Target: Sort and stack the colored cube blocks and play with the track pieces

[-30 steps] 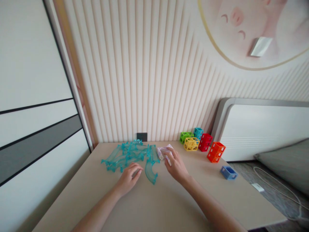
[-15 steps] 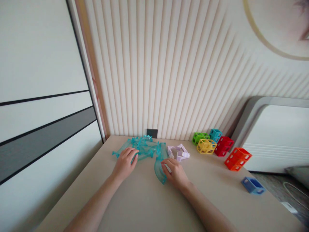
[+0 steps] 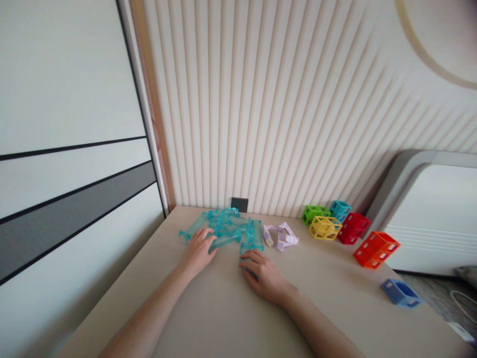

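Right hand (image 3: 265, 276) well inside tabletop (image 3: 219, 318) edges

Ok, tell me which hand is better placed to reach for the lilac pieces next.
Right, I'd judge: the right hand lies much closer to the lilac pieces, while the left hand is farther off, at the left part of the teal pieces.

Translucent teal pieces (image 3: 254, 230), lilac frame (image 3: 282, 240), red block (image 3: 354, 221), beige tabletop (image 3: 212, 313)

On the table (image 3: 223, 318), track pieces (image 3: 227, 239) lie left of a linked frame (image 3: 286, 242), with blocks (image 3: 353, 228) farther right. The socket (image 3: 239, 204) is behind the track pieces; the right hand (image 3: 264, 274) seemingly covers the nearest.
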The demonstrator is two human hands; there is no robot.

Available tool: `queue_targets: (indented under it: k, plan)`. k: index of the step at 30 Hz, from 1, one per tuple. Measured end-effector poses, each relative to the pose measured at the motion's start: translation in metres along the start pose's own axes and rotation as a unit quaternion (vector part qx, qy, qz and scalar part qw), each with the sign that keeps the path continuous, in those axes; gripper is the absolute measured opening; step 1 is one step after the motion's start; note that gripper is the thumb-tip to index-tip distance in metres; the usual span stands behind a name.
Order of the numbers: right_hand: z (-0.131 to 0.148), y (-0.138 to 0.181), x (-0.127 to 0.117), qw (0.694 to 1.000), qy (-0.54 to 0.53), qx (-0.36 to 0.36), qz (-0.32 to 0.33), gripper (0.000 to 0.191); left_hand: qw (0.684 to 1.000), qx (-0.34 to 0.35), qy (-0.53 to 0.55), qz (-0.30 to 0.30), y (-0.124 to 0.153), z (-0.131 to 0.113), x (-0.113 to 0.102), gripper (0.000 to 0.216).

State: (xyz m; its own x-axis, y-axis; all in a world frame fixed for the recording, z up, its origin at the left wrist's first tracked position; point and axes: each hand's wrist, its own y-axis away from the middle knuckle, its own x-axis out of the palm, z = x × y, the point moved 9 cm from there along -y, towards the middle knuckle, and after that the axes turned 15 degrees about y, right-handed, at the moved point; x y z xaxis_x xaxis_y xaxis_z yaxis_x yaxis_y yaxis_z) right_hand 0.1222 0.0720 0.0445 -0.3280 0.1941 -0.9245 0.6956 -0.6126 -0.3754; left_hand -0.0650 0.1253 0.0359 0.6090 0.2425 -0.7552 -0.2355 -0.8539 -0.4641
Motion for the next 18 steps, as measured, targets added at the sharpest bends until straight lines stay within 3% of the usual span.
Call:
queue_targets:
  k: [4, 9, 18]
  plan:
    - [0.002, 0.000, -0.002, 1.000, -0.026, -0.012, 0.002, 0.027, 1.000, 0.001, 0.007, -0.001, 0.001, 0.000, 0.001, 0.016]
    - [-0.005, 0.001, -0.005, 0.999, -0.035, 0.024, -0.014, 0.023, 0.999, 0.027, 0.020, -0.016, 0.001, -0.010, -0.006, 0.016]
    - [-0.041, 0.007, -0.015, 0.979, -0.021, 0.149, -0.134, 0.024, 0.994, 0.075, 0.064, -0.041, -0.001, -0.024, -0.016, 0.014]
